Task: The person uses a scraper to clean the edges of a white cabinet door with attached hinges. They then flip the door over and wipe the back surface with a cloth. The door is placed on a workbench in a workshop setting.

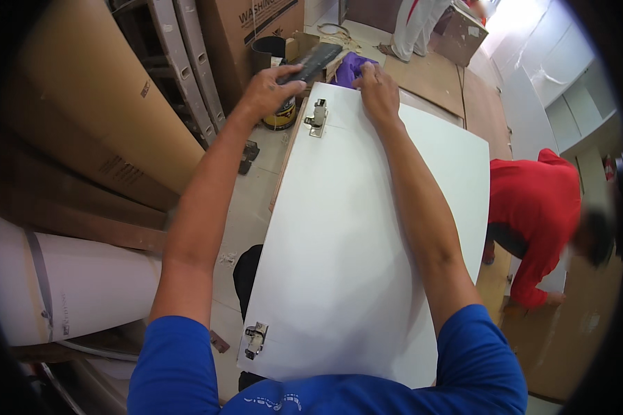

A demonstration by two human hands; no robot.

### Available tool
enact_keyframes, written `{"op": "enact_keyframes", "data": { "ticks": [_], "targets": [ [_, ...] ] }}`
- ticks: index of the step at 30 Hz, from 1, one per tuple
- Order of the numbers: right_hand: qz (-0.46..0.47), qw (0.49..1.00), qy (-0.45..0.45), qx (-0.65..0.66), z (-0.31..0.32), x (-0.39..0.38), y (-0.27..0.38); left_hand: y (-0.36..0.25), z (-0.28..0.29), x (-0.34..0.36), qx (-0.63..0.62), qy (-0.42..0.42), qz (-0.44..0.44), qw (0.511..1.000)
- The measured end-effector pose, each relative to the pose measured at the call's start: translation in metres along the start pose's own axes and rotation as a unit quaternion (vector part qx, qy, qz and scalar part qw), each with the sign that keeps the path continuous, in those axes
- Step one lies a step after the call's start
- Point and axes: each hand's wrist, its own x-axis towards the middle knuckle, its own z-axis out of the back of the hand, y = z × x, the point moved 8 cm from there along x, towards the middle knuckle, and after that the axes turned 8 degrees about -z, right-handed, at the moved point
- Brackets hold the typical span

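Observation:
A white cabinet door (pixel 353 228) lies before me with two metal hinges along its left edge, a far hinge (pixel 317 118) and a near hinge (pixel 256 339). Just beyond its far left corner, my left hand (pixel 273 90) is closed on a dark flat strip (pixel 316 63), blurred and too unclear to name more exactly. My right hand (pixel 379 93) has its fingers bent over the door's far edge, the forearm stretched across the white face. Right behind those fingers is a purple cloth (pixel 351 69).
A dark-and-yellow can (pixel 280 116) stands on the floor beyond the door. Cardboard boxes (pixel 232 41) and a ladder (pixel 180 62) are at the left, with a white roll (pixel 90 283) nearer. A person in red (pixel 536 207) bends at the right; another person (pixel 417 28) stands far back.

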Motion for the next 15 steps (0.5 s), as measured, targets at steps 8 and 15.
{"op": "enact_keyframes", "data": {
  "ticks": [8, 15],
  "targets": [
    [-0.034, 0.999, -0.033, 0.021, 0.006, 0.002, -0.008, -0.020, 0.000, -0.029, 0.277, 0.068, -0.085, 0.955],
    [-0.065, 0.994, -0.031, 0.077, 0.012, 0.000, -0.008, -0.021, 0.043, -0.067, 0.104, -0.015, -0.033, 0.994]
  ]
}}
